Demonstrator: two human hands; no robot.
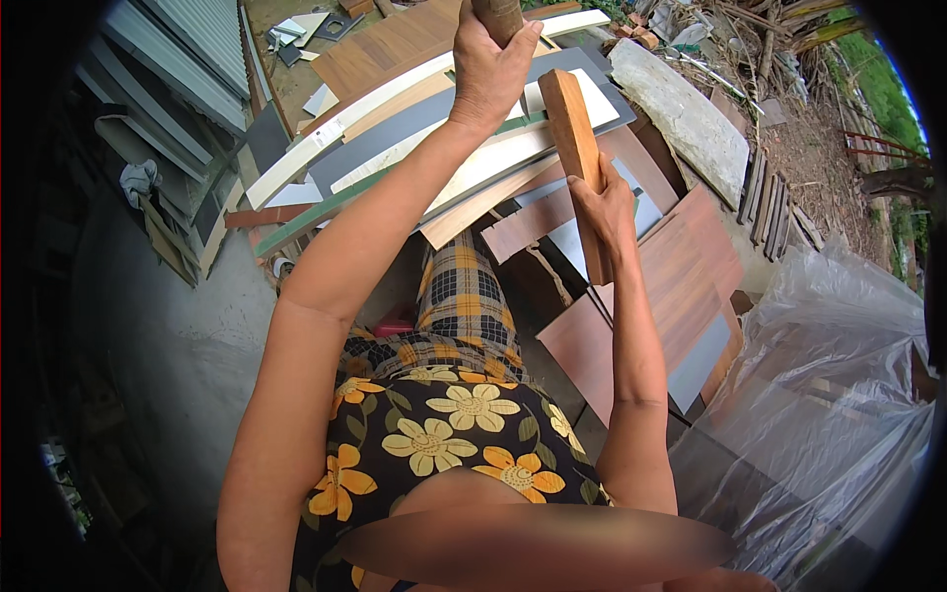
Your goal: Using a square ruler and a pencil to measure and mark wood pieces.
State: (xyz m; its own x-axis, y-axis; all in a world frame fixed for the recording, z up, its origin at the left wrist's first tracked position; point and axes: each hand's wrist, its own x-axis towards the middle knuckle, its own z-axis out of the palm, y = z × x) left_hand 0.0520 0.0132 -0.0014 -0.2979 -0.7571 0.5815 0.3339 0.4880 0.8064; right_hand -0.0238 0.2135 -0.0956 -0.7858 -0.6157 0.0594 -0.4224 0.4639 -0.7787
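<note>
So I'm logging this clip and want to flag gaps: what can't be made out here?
- Head view: the handle in the left hand is cut off by the top edge; its upper end is unseen.
- The wooden strip in the right hand: its middle is hidden by the fingers.
- The bottom is blurred.

Soft outdoor daylight falls evenly from above, bright on the stacked boards (464,148) and the grassy patch (873,84) at the upper right, with only faint shadows. The concrete floor (168,326) at the left sits in dimmer shade. The clear plastic sheet (838,395) at the right throws pale glare. A black rim rings the fisheye view, and straight board edges bow near it. A smeared blur band crosses the lower middle; the centre is sharp.
</note>
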